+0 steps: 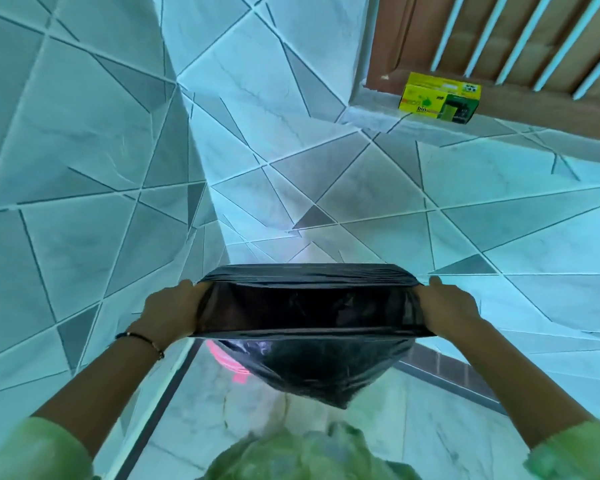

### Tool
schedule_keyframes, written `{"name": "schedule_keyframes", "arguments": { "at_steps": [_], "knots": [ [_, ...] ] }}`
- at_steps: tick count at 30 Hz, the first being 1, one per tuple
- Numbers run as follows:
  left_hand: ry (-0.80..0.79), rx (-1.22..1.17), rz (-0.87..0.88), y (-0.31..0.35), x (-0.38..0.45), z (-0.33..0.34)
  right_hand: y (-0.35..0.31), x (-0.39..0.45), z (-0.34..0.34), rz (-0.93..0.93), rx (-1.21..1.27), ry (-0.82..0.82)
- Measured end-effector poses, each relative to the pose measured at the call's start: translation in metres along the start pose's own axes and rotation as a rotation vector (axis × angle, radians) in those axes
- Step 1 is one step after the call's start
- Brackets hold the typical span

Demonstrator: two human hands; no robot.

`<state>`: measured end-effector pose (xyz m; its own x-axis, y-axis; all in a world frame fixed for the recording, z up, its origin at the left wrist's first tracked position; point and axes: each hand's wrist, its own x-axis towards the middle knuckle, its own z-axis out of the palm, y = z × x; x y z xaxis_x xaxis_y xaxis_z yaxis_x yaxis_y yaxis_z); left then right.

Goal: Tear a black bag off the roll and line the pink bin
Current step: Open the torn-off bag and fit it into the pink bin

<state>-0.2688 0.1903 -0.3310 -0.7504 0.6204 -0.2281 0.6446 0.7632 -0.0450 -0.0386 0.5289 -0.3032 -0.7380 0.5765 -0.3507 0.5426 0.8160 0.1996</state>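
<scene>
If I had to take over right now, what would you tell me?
Left hand: grips the left side of the black bag, holding its mouth stretched open.
Right hand: grips the right side the same way.
Pink bin: below the bag, mostly hidden by it.
Yellow bag box: on the ledge, up to the right.
Done: one bag is off the roll and opened.
Left: lower it into the bin and fold its mouth over the rim.
</scene>
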Motion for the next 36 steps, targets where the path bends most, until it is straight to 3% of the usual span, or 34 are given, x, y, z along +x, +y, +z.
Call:
{"name": "schedule_keyframes", "arguments": {
  "at_steps": [7, 13, 36],
  "knots": [
    [0.097, -0.032, -0.048, -0.054, -0.003, -0.011, -0.062, 0.004, -0.027, 0.08, 0.041, 0.125],
    [0.031, -0.015, -0.051, -0.091, -0.014, -0.001, -0.097, -0.005, -0.032, 0.093, 0.048, 0.111],
    [-0.037, -0.03, -0.076, -0.119, -0.008, 0.022, -0.128, 0.015, -0.035, 0.045, 0.045, 0.11]
  ]
}}
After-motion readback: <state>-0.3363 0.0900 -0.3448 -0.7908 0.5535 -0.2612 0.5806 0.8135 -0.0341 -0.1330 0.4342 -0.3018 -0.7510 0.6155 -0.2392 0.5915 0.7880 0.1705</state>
